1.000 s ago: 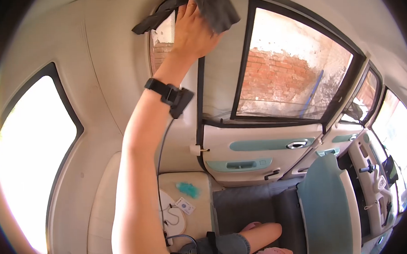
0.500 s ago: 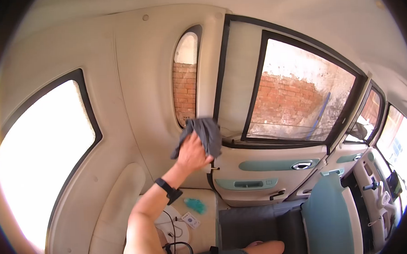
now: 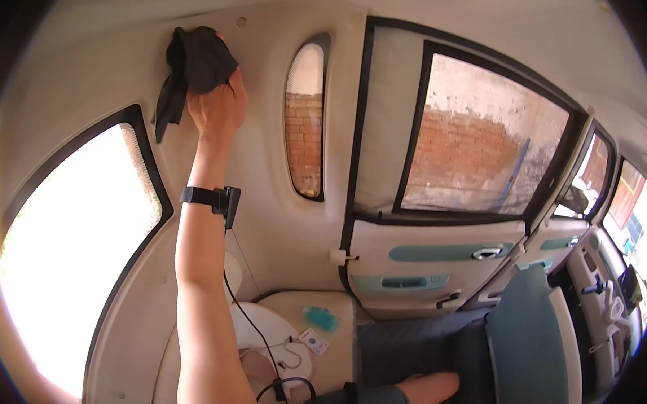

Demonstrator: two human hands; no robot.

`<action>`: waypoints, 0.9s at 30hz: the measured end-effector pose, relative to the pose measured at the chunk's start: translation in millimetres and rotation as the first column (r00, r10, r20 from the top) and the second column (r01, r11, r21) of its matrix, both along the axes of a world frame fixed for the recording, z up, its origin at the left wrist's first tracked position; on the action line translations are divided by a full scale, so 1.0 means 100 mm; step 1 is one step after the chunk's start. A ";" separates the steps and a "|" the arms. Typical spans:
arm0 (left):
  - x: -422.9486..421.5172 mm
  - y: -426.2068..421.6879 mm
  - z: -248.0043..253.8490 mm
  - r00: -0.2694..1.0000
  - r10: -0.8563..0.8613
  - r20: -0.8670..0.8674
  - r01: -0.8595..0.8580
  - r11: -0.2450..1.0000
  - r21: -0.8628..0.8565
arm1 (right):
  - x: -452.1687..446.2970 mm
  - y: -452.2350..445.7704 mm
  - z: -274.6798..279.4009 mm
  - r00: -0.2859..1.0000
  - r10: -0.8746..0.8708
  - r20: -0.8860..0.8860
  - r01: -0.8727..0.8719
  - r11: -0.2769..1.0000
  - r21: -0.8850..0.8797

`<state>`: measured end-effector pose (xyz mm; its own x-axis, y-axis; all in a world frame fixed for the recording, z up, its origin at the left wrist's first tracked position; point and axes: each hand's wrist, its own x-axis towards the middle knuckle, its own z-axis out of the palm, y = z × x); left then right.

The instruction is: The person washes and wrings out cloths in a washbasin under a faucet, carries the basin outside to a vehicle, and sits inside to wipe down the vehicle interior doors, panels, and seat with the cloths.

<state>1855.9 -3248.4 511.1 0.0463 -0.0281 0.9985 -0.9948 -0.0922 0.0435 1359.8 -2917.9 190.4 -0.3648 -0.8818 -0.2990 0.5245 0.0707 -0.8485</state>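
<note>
My left hand (image 3: pixel 218 109) is raised at the upper left, its fingers closed on a dark grey cloth (image 3: pixel 200 59). The bunched cloth lies against the beige wall panel (image 3: pixel 259 132), above the rear window (image 3: pixel 80 249) and left of the narrow oval window (image 3: pixel 306 130). One end of it hangs down toward the rear window's dark frame. A black strap with a small device (image 3: pixel 219 199) is around my left wrist, and a cable runs down beside the arm. My right hand is out of view.
A large side window (image 3: pixel 479 137) is in the door at right. On the beige seat (image 3: pixel 341 360) lie a teal item (image 3: pixel 320 318), a white card (image 3: pixel 314 340) and a round white disc (image 3: pixel 298 355). A teal seatback (image 3: pixel 524 337) stands at lower right.
My left hand first came down from the narrow window's top to its lower end, then moved up and left onto the wall panel, still holding the cloth. The view has shifted too.
</note>
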 end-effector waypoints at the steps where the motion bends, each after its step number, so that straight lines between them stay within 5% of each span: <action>1: -0.02 -0.07 -0.15 0.999 -0.008 0.046 0.008 1.000 0.015 | -0.01 0.03 0.01 1.000 -0.011 0.006 0.011 1.000 0.001; 4: -0.23 -0.18 -0.67 0.985 -0.103 0.138 0.094 0.993 0.068 | -0.06 0.11 0.01 0.999 -0.043 0.022 0.044 0.999 -0.010; 7: -0.22 -0.01 -1.49 0.972 -0.236 0.008 0.222 0.926 0.307 | -0.14 0.25 -0.05 0.997 -0.051 0.055 0.052 0.999 -0.012; 8: -0.20 0.11 -1.79 0.976 -0.171 0.134 0.095 0.890 0.445 | -0.19 0.30 -0.12 0.994 -0.085 0.074 0.084 0.996 0.014; 10: -0.18 0.25 -2.35 0.975 -0.195 0.106 0.123 0.871 0.475 | -0.26 0.42 -0.24 0.987 -0.117 0.107 0.116 0.993 0.023; 12: -0.47 0.49 -2.39 0.969 -0.050 0.242 -0.097 0.825 0.557 | -0.29 0.49 -0.32 0.986 -0.106 0.132 0.112 0.993 -0.033; 16: -0.32 0.17 -2.63 0.950 -0.129 0.285 -0.066 0.808 0.586 | -0.38 0.63 -0.45 0.979 -0.078 0.186 0.107 0.983 -0.148; 18: -0.54 0.02 -2.75 0.964 -0.200 -0.174 0.258 0.551 0.794 | -0.43 0.69 -0.52 0.974 -0.061 0.217 0.106 0.973 -0.203; 19: -0.79 -0.09 -2.85 0.929 -0.300 -0.218 0.370 0.704 0.606 | -0.46 0.72 -0.56 0.972 -0.049 0.230 0.103 0.968 -0.228; 20: -0.96 -0.19 -2.87 0.926 -0.311 -0.214 0.375 0.700 0.608 | -0.48 0.74 -0.60 0.970 -0.041 0.242 0.103 0.962 -0.251; 22: -1.25 -0.34 -2.80 0.986 -0.151 -0.069 0.164 0.817 0.553 | -0.40 0.74 -0.58 0.968 -0.040 0.248 0.108 0.957 -0.270; 23: -1.33 -0.33 -2.74 0.913 -0.269 -0.306 0.388 0.802 0.453 | -0.30 0.70 -0.53 0.973 -0.058 0.223 0.122 0.951 -0.285; 24: -1.28 -0.30 -2.77 0.910 -0.279 -0.308 0.399 0.793 0.461 | -0.23 0.67 -0.47 0.977 -0.078 0.197 0.135 0.946 -0.296; 26: -0.98 -0.24 -2.85 0.698 -0.288 -0.655 0.619 0.703 0.350 | -0.21 0.66 -0.48 0.976 -0.046 0.213 0.104 0.957 -0.269; 27: -0.82 -0.13 -2.76 0.489 -0.508 -0.709 0.848 0.469 0.249 | -0.19 0.65 -0.50 0.973 0.004 0.232 0.057 0.966 -0.253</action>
<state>1773.6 -3261.8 235.0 0.2042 -0.7587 0.6187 -0.5560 0.4303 0.7111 1340.6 -2853.4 140.0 -0.3375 -0.9304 -0.1427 0.7052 -0.1495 -0.6931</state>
